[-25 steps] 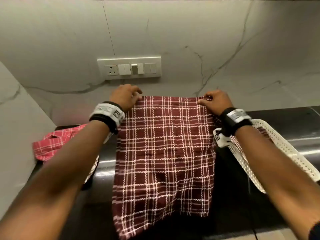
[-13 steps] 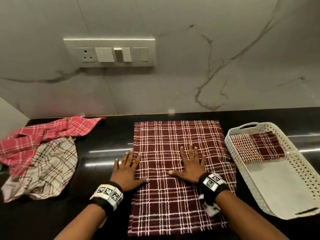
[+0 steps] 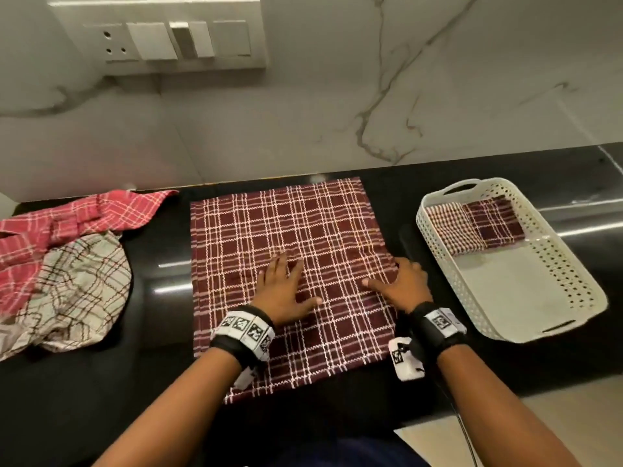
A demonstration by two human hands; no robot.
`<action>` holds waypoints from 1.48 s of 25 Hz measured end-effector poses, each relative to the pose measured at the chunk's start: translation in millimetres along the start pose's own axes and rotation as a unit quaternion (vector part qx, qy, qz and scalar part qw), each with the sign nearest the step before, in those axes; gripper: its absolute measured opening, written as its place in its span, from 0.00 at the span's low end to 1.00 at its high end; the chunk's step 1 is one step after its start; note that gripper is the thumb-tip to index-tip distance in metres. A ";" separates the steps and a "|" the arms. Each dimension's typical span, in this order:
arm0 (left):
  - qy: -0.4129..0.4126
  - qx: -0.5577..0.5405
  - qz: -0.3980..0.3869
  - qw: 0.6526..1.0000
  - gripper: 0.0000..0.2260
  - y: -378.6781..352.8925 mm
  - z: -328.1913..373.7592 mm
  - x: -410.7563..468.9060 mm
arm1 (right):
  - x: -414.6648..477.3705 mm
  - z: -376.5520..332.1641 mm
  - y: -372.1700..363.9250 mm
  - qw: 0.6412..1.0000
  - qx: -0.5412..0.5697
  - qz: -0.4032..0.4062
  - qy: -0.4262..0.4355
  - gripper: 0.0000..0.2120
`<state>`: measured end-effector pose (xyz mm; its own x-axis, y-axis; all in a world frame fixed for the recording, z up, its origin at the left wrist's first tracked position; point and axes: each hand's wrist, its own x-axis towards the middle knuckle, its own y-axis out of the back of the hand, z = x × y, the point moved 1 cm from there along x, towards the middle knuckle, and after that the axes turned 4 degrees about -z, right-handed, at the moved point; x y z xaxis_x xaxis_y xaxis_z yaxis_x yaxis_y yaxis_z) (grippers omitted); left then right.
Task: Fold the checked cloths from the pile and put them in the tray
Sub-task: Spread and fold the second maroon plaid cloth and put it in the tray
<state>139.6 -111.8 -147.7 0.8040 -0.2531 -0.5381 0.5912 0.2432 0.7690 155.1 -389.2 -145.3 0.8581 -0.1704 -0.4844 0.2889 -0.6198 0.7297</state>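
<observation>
A maroon checked cloth [image 3: 269,230] lies spread flat on the black counter [image 3: 161,264] in the middle. My left hand [image 3: 283,291] presses flat on its centre with straight fingers. My right hand [image 3: 401,284] rests on the cloth's right edge, thumb stretched out to the left, fingers at the edge. To the right stands a white perforated tray [image 3: 573,298] with a folded maroon checked cloth [image 3: 475,227] at its far end. The pile at the left holds a red checked cloth [image 3: 67,220] and a cream checked cloth [image 3: 74,294].
A marble wall with a switch and socket panel [image 3: 158,35] rises behind the counter. The counter's front edge runs near my forearms, with pale floor [image 3: 522,416] below at the right. A dark cable hangs by my right wrist.
The cloth went from held up against the wall to lying flat on the counter. Both hands then slid rightward over it, the right one reaching its right edge.
</observation>
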 end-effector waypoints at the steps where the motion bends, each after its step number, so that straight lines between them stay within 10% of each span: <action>1: 0.000 0.016 -0.026 1.000 0.48 -13.8 11.4 3.4 | -4.9 9.9 2.8 0.996 0.056 -0.058 0.025 0.37; 4: 0.020 0.037 -0.065 0.997 0.56 -39.2 18.7 8.7 | -20.2 19.3 7.5 0.949 0.222 -0.201 0.095 0.22; 10: 0.000 0.043 -0.045 0.998 0.57 -41.0 9.0 4.7 | -59.7 50.1 11.0 0.905 0.344 -0.234 0.088 0.31; 15: -0.077 0.060 0.062 0.993 0.47 -49.0 13.2 -33.7 | -94.1 79.0 12.4 0.995 0.072 -0.073 0.018 0.36; 18: -0.181 0.030 0.070 0.981 0.24 -61.4 5.4 -75.7 | -114.1 68.1 -3.4 0.968 -0.130 0.029 0.215 0.28; 22: -0.156 0.033 0.070 0.985 0.20 -91.0 -30.1 -123.8 | -145.3 24.6 -71.6 0.897 -0.190 -0.092 0.388 0.16; 27: -0.104 0.043 0.128 0.985 0.12 -92.9 -25.0 -129.9 | -151.3 -9.2 -108.2 0.857 -0.269 -0.015 0.440 0.10; 32: -0.078 0.041 0.178 0.980 0.05 -89.5 -13.7 -127.8 | -147.6 -7.7 -100.7 0.891 -0.191 -0.042 0.409 0.06; 37: -0.116 -0.009 0.058 0.991 0.14 -80.2 -23.3 -126.2 | -144.4 3.0 -88.4 0.891 -0.232 -0.059 0.386 0.13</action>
<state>-7.8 -77.5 -149.5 0.8319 -0.4304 -0.3503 0.4979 0.3001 0.8136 4.4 -312.1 -141.3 0.7951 0.5632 -0.2249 0.3866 -0.1851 0.9035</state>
